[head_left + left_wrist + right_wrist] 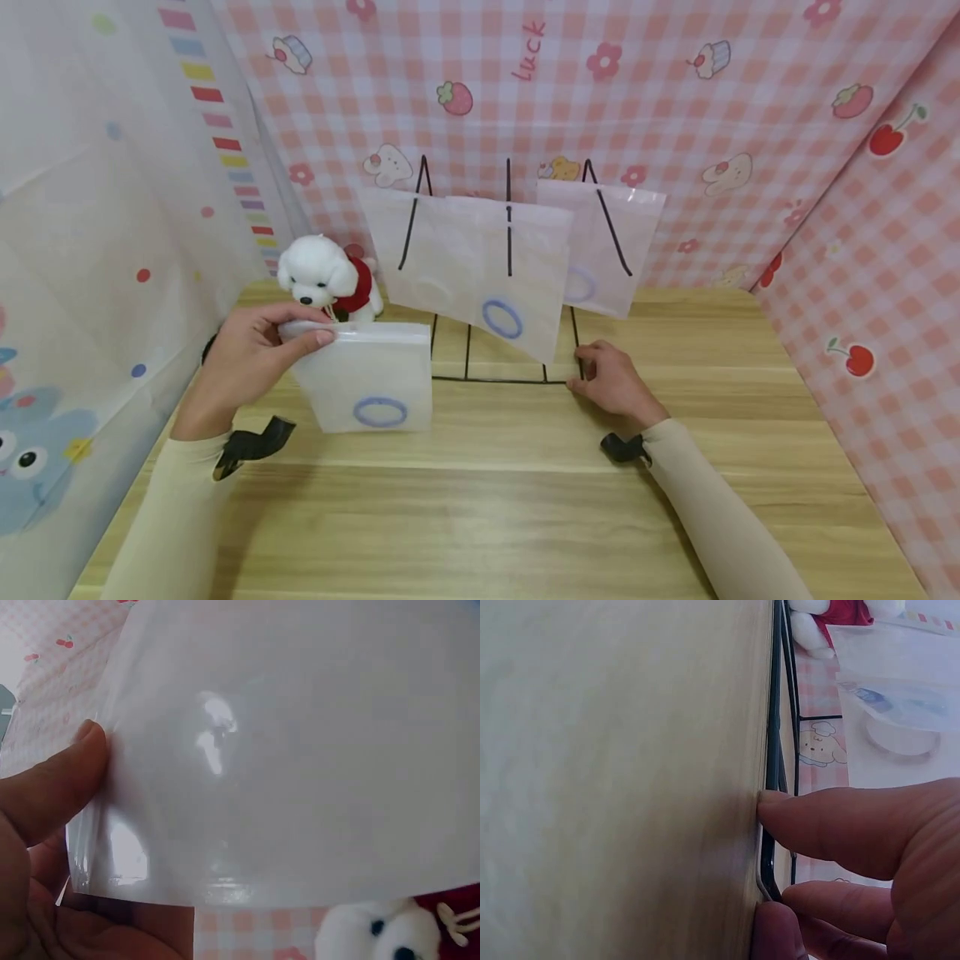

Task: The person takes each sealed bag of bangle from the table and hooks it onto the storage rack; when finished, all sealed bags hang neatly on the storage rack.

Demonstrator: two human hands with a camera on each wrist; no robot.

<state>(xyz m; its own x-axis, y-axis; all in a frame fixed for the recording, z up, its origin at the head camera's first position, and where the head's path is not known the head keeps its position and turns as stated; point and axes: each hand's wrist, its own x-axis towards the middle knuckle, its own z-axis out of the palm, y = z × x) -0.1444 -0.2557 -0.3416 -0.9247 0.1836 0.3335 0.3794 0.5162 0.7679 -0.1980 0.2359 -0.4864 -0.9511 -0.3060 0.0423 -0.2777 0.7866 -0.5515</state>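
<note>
My left hand [258,354] pinches the top edge of a frosted zip bag [375,367] between thumb and fingers. A blue ring mark shows low on that bag. In the left wrist view the bag [300,750] fills most of the picture, its glossy surface catching light. My right hand [615,385] grips the front right corner of a black wire rack [502,381]; the thumb and fingers meet around the wire [772,750] in the right wrist view. Similar frosted bags [450,242] hang from the rack's left and middle prongs, overlapping, and another bag [622,242] hangs at the right.
A white plush dog [318,271] in a red vest sits left of the rack, behind the held bag. Beneath everything is a wooden table [487,517]. Pink checked cloth [487,50] stands behind and at the right; a pale patterned curtain [90,208] hangs at the left.
</note>
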